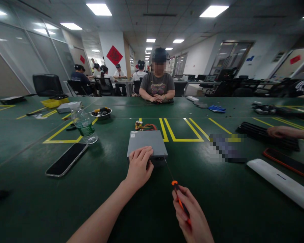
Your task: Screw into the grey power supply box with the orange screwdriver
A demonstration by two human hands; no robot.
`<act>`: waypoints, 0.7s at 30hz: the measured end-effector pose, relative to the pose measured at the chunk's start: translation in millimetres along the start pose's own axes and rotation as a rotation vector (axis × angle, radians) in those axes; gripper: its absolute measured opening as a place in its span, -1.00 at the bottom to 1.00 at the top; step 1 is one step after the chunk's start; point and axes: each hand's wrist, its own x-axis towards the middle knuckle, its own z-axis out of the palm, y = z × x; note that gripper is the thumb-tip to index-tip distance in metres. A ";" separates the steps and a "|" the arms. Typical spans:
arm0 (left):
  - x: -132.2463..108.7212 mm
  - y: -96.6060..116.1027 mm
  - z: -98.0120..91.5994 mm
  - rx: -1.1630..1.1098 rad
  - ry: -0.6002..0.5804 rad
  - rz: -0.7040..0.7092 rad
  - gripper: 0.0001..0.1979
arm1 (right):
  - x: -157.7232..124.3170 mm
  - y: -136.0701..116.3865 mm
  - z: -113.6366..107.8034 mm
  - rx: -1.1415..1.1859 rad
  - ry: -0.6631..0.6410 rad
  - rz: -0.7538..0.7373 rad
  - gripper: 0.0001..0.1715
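A grey metal computer power supply (147, 140) lies on the green table, its bundle of coloured cables (147, 126) sticking out at the far side. My left hand (140, 165) rests over its near left part, fingers on the top and the thumb at the front face, gripping it. In my right hand (190, 211) is a screwdriver (175, 183) with an orange and black handle. Its thin shaft points up and left, and the tip is at the near right corner of the power supply. Whether the tip sits in a screw is too small to tell.
Left of me are a phone (67, 160), a plastic bottle (84, 125) and a metal bowl (101, 113) with tools. To the right lie a white long device (281, 182) and a black part (258, 133) under another person's hand (281, 131). A person (157, 84) sits opposite.
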 end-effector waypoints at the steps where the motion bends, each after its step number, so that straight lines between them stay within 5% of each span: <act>1: 0.1 0.2 -0.4 -0.004 0.002 -0.001 -0.66 | -0.1 -1.8 -0.3 0.122 -0.039 0.057 -0.59; 7: -0.1 0.8 -1.3 -0.011 0.012 0.000 -0.69 | 0.9 -4.7 -4.2 0.499 -0.211 0.158 -0.70; 14: 0.3 -0.5 1.0 0.018 0.028 0.010 -0.73 | -4.8 8.4 -3.8 0.337 -0.246 0.217 -0.64; 21: 0.2 -0.2 1.7 0.032 0.035 0.007 -0.72 | -6.8 10.1 16.8 0.244 -0.118 0.144 -0.54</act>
